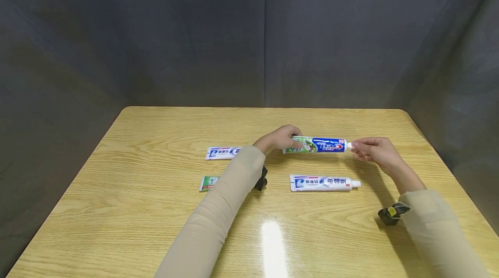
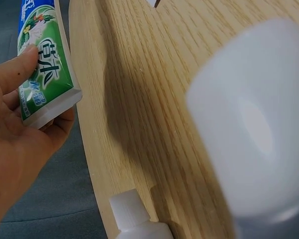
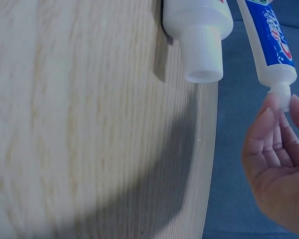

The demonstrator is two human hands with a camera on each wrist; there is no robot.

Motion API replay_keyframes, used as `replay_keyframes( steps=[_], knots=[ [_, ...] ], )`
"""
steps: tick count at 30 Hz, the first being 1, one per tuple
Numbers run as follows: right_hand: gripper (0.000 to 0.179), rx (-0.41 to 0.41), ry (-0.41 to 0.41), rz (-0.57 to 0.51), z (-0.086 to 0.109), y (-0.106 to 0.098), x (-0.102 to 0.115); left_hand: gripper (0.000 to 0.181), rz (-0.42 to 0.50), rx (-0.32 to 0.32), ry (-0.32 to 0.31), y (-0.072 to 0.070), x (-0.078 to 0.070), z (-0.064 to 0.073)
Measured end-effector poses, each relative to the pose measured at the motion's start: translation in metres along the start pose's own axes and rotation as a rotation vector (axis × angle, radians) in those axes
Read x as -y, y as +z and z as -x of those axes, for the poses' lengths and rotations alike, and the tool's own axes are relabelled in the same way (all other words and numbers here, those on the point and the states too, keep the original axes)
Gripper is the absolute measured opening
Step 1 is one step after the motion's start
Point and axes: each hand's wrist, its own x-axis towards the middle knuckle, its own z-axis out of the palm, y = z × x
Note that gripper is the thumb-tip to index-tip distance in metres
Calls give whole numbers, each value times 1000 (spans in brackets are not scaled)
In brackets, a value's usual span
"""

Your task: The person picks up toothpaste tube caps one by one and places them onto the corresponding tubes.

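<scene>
A blue and green Crest toothpaste tube [image 1: 323, 144] is held level above the far half of the wooden table, cap to the right. My left hand [image 1: 281, 137] grips its flat tail end, the thumb over the green print [image 2: 49, 59] in the left wrist view. At the other end, my right hand [image 1: 376, 152] pinches the small white cap [image 3: 280, 98] between thumb and fingers. Below the held tube lies a white and blue toothpaste tube [image 1: 321, 183], its cap also pointing right.
Left of my left forearm lies another white and blue tube [image 1: 222, 153], its right end hidden by the arm. Nearer, a green tube [image 1: 209, 182] shows only its tail past the sleeve. Dark curtains [image 1: 195, 40] surround the wooden table [image 1: 136, 208] at the back and sides.
</scene>
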Motion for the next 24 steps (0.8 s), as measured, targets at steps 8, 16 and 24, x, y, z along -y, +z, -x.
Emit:
replay_keyframes(
  steps=[8,16,24],
  knots=[
    [45,-19,47,146,-1,3,3,20,12,0,-1,0,-1,1],
    [61,-19,36,138,1,1,3,21,8,-7,2,1,-1,0],
    [51,32,9,-77,4,-4,0,21,8,-15,-5,2,-1,0]
  ],
)
